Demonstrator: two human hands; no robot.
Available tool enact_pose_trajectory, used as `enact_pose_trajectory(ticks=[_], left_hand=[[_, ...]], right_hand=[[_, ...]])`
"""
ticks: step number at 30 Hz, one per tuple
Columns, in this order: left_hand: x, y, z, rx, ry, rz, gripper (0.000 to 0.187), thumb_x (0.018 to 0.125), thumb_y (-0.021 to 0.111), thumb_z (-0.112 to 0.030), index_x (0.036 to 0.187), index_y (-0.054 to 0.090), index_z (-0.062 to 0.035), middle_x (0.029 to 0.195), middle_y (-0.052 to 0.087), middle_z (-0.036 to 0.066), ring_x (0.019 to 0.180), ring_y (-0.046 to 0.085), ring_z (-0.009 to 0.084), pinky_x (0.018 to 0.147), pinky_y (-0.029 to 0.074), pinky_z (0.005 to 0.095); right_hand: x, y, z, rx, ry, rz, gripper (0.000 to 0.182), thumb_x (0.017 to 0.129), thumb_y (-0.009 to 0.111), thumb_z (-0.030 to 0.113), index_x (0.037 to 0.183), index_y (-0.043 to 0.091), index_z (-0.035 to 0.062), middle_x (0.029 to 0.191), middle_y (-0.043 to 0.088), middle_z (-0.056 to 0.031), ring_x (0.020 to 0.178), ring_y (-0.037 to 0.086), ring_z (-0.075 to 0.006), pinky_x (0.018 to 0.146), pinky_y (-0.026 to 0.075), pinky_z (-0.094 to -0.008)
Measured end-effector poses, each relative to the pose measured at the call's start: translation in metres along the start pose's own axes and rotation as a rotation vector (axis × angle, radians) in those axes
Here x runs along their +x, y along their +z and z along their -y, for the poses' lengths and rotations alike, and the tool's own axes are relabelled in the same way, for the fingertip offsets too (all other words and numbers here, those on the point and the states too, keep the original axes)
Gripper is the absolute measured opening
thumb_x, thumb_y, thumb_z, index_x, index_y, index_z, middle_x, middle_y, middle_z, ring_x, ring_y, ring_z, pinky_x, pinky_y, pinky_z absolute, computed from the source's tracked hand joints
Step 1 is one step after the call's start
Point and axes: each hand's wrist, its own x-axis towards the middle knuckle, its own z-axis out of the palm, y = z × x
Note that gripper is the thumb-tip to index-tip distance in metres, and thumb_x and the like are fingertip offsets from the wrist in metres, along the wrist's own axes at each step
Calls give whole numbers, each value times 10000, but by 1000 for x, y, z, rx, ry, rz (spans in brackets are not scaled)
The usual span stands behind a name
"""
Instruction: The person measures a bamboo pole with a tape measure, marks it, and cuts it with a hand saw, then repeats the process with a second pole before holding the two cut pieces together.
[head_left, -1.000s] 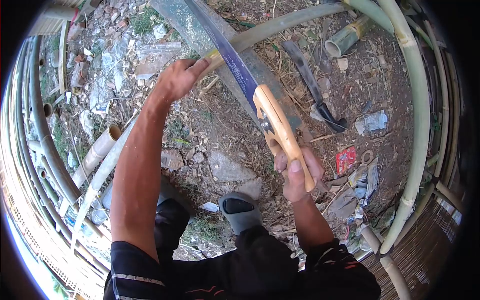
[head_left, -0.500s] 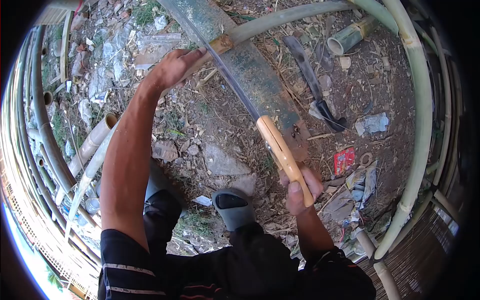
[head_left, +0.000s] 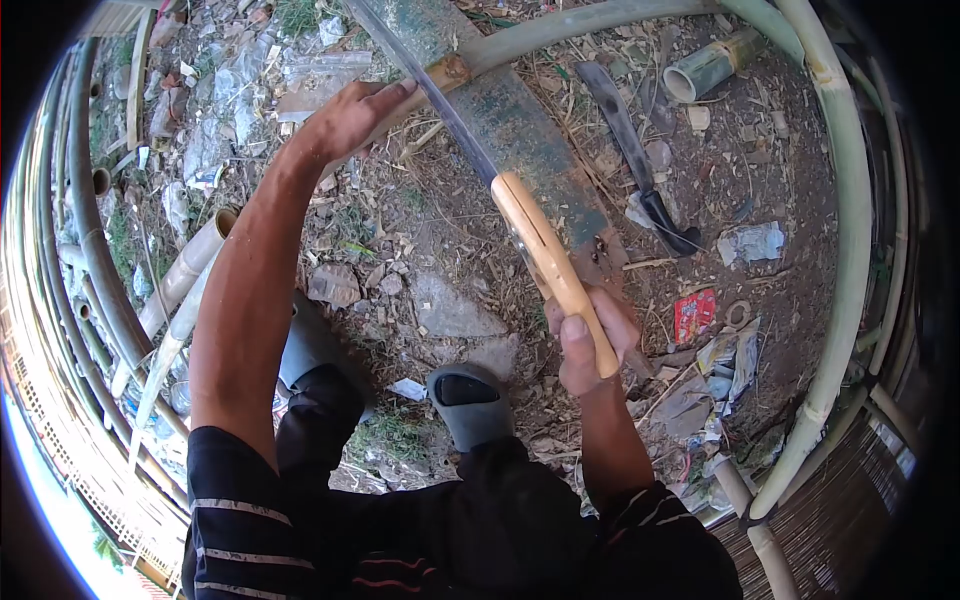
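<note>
My right hand [head_left: 597,338] is closed round the pale wooden handle [head_left: 548,262] of a saw. The long metal blade [head_left: 462,138] runs up and left from the handle and crosses a bamboo pole [head_left: 590,20] beside a brown, scraped patch [head_left: 448,72]. My left hand [head_left: 358,118] grips the same pole just left of the blade, its thumb close to the blade. Beneath the pole lies a worn green board [head_left: 530,145] strewn with sawdust.
A machete [head_left: 630,145] with a black handle and a short bamboo piece [head_left: 705,70] lie right of the board. A long curved bamboo pole [head_left: 850,220] stands farther right. More bamboo [head_left: 100,240] is at the left. Wrappers, stones and chips litter the ground.
My right hand and the saw handle have moved up and slightly left, so less blade shows between handle and pole. My left hand stays on the pole.
</note>
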Motion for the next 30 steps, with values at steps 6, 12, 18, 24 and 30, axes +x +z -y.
enact_pose_trajectory(ticks=[6,12,18,24,30], left_hand=[[-4,-1,5,35,48,20,783,1057,411,-661,1328,679,23,814,696,185,638,658,213,675,558,452],[1,3,24,263,198,-89,710,959,529,-609,1222,726,19,827,705,204,647,664,263,684,561,438],[-29,-14,28,301,66,-90,387,844,790,-294,1072,732,14,837,735,133,689,675,214,656,549,395],[-33,-15,35,279,90,-79,340,817,761,-234,1058,731,5,801,732,120,666,677,217,656,560,399],[-26,-2,40,361,178,-172,284,808,711,-154,1006,702,49,783,729,178,669,694,257,657,557,425]], right_hand=[[-56,-33,21,-58,-86,0,443,1018,576,359,905,630,-65,641,580,-83,526,534,-132,490,396,-302],[37,46,11,-7,-88,-49,228,951,684,154,829,635,-33,598,557,-57,498,528,-125,478,405,-306],[38,60,10,139,-13,-41,236,961,693,151,803,621,-9,578,541,-41,474,496,-112,462,379,-304],[-71,6,37,17,14,19,441,1019,554,343,906,610,-80,629,591,-96,519,537,-143,507,446,-306],[-13,48,28,8,-1,-10,321,981,605,246,853,603,-49,610,558,-74,509,534,-142,498,425,-302]])
